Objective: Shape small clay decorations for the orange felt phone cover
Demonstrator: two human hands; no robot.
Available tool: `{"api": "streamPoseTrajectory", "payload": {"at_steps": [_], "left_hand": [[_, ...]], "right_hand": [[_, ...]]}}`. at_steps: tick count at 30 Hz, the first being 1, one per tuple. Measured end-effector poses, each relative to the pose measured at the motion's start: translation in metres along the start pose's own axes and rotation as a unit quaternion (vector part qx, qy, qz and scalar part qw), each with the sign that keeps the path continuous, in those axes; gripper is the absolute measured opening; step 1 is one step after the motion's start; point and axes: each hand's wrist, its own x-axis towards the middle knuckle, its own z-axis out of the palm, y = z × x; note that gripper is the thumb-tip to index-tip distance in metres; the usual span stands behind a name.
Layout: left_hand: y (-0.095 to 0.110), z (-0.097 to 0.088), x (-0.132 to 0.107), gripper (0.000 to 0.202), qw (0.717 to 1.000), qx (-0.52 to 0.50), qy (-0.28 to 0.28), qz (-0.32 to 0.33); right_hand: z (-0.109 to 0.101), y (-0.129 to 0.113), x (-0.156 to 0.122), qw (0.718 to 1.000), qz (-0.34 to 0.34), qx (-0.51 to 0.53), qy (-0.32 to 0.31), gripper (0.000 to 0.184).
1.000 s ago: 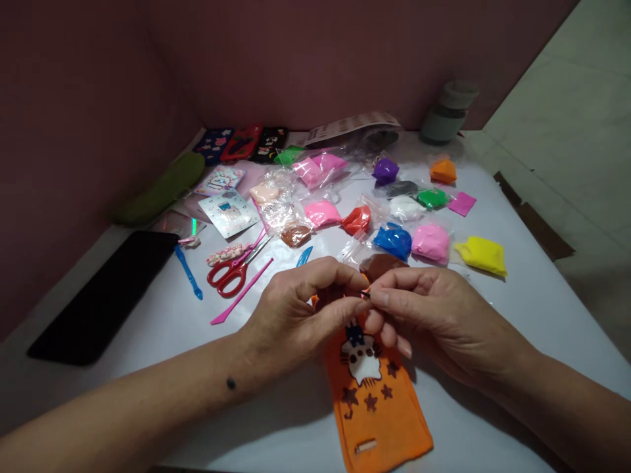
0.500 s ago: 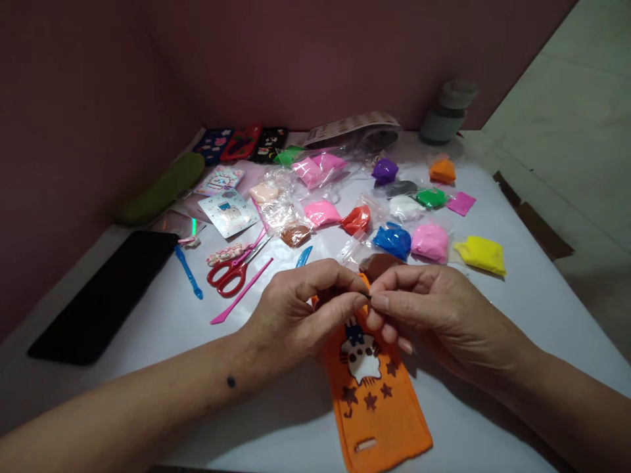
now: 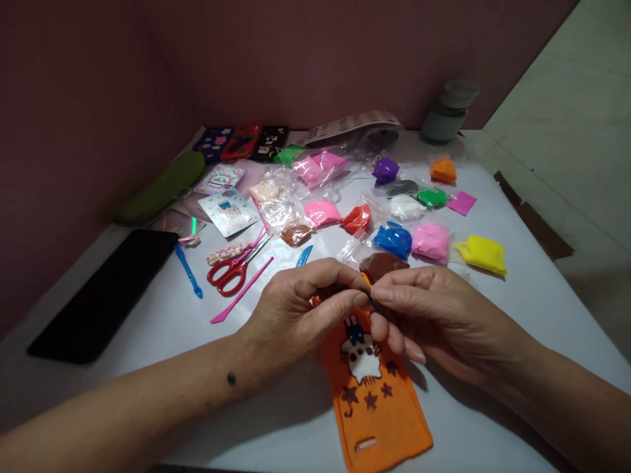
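Clay bit (image 3: 371, 300), dark and tiny, pinched between the fingertips of left hand (image 3: 300, 315) and right hand (image 3: 434, 315), just above the top end of the orange case (image 3: 377, 401).
Barely changed from a second ago: same pinch, right fingers curled slightly lower, so shaping likely ongoing. Beyond the case, clear bags each with one clay lump: brown (image 3: 382, 265) nearest, blue (image 3: 393, 240), pink (image 3: 430, 242), red (image 3: 357, 219). Yellow clay (image 3: 482, 254) right of those; scissors (image 3: 231, 270) left of the case.

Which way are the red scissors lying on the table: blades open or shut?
Shut, as far as can be seen. The red scissors lie flat on the white table, showing one narrow blade line and handle loops close together.
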Motion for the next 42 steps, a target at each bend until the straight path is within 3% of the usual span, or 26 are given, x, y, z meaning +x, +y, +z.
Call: {"api": "streamPoseTrajectory", "payload": {"at_steps": [8,23,30,36,42], "left_hand": [[-0.0035,0.0012,0.0003,0.013,0.999,-0.031,-0.013,0.009],[-0.0011,-0.0009,0.0017,0.009,0.998,0.041,-0.008,0.035],[-0.0008,0.0002,-0.0011,0.011,0.999,0.024,-0.005,0.022],[-0.0007,-0.0004,-0.0005,0.009,0.999,0.033,-0.002,0.01],[-0.0009,-0.0017,-0.0004,0.008,0.998,0.056,-0.014,0.037]], "right_hand": [[-0.0008,-0.0021,0.0001,1.0,0.008,0.012,0.01,0.023],[0.0006,-0.0015,-0.0013,1.0,0.016,-0.003,0.022,0.022],[-0.0004,-0.0023,-0.0002,1.0,0.008,0.0,0.006,0.028],[-0.001,-0.0025,-0.0007,1.0,0.011,0.005,0.009,0.022],[-0.0008,-0.0039,-0.0002,1.0,0.018,0.009,0.009,0.02]]}}
